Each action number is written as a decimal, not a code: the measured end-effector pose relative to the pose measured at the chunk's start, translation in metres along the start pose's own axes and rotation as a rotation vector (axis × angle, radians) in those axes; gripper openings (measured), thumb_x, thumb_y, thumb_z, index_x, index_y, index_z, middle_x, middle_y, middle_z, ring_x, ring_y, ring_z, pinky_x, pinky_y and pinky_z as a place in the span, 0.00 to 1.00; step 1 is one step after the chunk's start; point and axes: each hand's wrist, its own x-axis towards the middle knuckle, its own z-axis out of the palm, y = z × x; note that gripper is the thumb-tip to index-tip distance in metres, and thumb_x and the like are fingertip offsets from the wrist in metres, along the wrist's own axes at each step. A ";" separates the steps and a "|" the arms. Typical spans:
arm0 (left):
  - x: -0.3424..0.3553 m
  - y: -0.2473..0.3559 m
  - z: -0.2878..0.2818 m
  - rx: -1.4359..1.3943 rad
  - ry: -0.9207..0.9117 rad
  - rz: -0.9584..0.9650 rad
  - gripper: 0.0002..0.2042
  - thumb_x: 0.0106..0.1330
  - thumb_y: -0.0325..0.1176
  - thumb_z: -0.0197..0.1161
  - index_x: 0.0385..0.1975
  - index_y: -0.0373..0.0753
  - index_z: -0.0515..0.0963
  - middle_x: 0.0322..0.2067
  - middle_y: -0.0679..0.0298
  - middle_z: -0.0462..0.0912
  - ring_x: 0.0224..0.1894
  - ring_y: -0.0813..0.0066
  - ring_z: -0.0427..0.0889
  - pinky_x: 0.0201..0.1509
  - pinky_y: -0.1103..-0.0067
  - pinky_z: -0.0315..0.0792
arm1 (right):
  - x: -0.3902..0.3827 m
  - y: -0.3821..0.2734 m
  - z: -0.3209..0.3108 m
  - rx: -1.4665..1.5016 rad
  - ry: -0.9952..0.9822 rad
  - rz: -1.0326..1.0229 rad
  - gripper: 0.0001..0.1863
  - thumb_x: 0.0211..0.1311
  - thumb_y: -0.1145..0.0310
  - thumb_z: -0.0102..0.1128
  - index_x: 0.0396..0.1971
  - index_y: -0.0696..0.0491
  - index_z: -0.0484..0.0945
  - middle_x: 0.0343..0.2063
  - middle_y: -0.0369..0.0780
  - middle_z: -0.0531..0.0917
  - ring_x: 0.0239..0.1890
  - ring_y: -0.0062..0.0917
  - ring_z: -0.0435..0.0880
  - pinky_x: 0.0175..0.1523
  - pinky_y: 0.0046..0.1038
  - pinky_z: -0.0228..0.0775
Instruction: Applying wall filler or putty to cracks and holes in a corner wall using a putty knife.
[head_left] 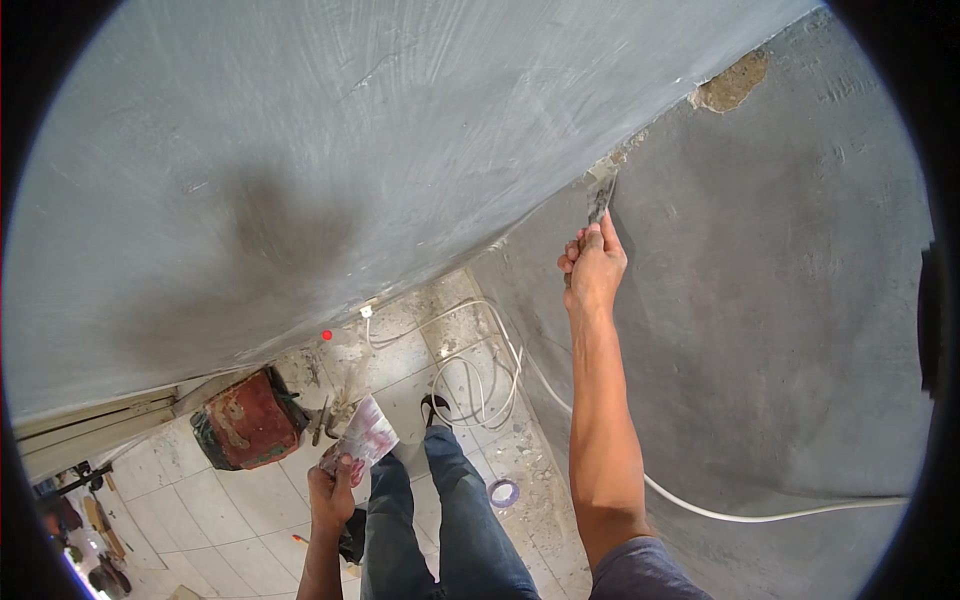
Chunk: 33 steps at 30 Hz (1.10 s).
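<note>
My right hand (595,262) grips a putty knife (602,200), its blade against the corner seam where two grey plastered walls meet, by small chipped patches (618,157). A larger patch of exposed brown material (733,82) lies higher along the seam. Low in the view, my left hand (336,485) holds a flat, pale, squarish piece (370,425) with pink smears, its thumb on top. I cannot make out whether that piece is a sheet or a blade.
A dirty red bucket-like container (250,420) and hand tools (322,425) sit on the tiled floor (220,505). A looped white cable (480,360) runs from a wall fitting and along the right wall. A tape roll (504,492) lies beside my legs. Assorted items (105,530) are at far left.
</note>
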 end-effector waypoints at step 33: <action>0.002 0.024 0.024 -0.054 -0.010 -0.067 0.13 0.70 0.36 0.55 0.33 0.30 0.76 0.25 0.68 0.78 0.27 0.83 0.72 0.30 0.81 0.66 | 0.013 -0.012 -0.002 0.001 -0.111 0.081 0.23 0.71 0.73 0.42 0.65 0.57 0.62 0.26 0.33 0.67 0.17 0.14 0.63 0.17 0.19 0.56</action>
